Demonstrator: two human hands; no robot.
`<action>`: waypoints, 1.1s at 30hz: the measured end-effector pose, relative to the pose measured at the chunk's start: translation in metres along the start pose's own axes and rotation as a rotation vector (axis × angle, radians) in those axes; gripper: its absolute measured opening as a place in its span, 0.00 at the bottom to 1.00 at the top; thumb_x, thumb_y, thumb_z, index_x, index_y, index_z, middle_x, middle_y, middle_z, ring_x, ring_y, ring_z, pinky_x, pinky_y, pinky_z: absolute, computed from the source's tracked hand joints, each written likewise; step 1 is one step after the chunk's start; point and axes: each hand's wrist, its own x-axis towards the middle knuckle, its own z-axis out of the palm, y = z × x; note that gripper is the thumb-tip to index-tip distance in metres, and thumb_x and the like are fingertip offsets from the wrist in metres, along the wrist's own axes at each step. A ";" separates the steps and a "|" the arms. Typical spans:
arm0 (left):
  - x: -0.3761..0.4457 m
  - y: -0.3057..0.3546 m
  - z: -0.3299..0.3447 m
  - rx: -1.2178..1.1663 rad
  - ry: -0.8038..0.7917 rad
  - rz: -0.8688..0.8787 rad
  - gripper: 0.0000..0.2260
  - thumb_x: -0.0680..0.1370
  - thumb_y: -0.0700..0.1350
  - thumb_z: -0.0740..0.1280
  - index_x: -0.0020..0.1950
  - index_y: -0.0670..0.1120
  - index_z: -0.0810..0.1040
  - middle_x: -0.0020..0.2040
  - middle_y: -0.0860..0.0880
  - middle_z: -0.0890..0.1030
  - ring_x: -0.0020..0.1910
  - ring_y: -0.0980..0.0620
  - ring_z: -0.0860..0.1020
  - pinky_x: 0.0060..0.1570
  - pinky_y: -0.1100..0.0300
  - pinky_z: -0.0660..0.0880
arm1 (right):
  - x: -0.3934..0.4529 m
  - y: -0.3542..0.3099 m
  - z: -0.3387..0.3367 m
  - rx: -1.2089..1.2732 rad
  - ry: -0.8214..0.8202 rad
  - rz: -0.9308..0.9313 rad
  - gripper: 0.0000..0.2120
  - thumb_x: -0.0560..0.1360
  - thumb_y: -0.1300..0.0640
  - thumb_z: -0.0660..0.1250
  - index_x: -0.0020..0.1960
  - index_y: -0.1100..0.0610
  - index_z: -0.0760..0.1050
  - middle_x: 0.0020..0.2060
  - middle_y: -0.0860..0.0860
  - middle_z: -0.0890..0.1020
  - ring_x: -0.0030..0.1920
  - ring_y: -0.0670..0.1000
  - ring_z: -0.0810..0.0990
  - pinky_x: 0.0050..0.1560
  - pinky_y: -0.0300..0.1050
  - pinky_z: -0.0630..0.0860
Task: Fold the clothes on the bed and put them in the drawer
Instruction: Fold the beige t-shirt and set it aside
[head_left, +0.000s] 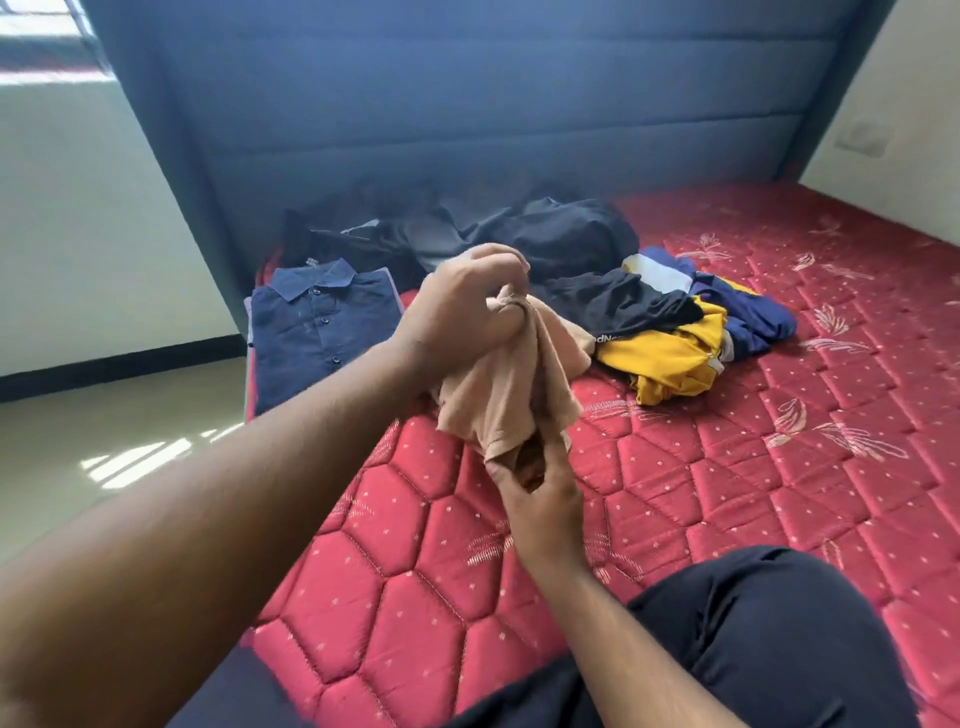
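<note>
A beige garment (498, 389) hangs bunched above the red quilted mattress (727, 467). My left hand (462, 306) grips its top, fingers curled round the cloth. My right hand (540, 493) holds its lower edge from below. A folded navy polo shirt (317, 332) lies flat at the mattress's left edge. Behind it sits a heap of black clothes (519, 234). A yellow garment (670, 364), a black one with white lettering (623, 306) and a blue one (748, 306) lie tangled to the right. No drawer is in view.
A blue padded headboard (493, 104) rises behind the bed. Pale tiled floor (104, 441) lies to the left, with a white wall above a black skirting. My knee in dark trousers (779, 639) rests on the mattress at the bottom right.
</note>
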 end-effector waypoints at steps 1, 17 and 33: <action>0.003 0.001 -0.003 -0.018 0.039 -0.013 0.06 0.66 0.39 0.65 0.40 0.43 0.80 0.49 0.52 0.82 0.51 0.49 0.80 0.51 0.48 0.78 | 0.007 0.003 -0.002 -0.003 0.041 -0.025 0.25 0.70 0.53 0.77 0.65 0.53 0.75 0.55 0.53 0.80 0.54 0.53 0.79 0.55 0.49 0.76; -0.034 -0.043 -0.051 0.097 -0.011 -0.083 0.19 0.67 0.29 0.64 0.52 0.42 0.85 0.47 0.51 0.81 0.46 0.61 0.75 0.52 0.77 0.67 | 0.088 -0.004 -0.080 -0.094 -0.430 -0.017 0.10 0.75 0.61 0.69 0.36 0.59 0.74 0.42 0.51 0.76 0.37 0.47 0.76 0.36 0.42 0.72; 0.102 0.048 -0.153 -0.335 0.447 -0.276 0.11 0.78 0.40 0.65 0.36 0.49 0.76 0.34 0.57 0.77 0.34 0.61 0.72 0.37 0.62 0.69 | 0.189 -0.272 -0.149 0.103 0.093 -0.464 0.06 0.79 0.55 0.62 0.52 0.55 0.67 0.41 0.45 0.77 0.44 0.49 0.77 0.43 0.46 0.73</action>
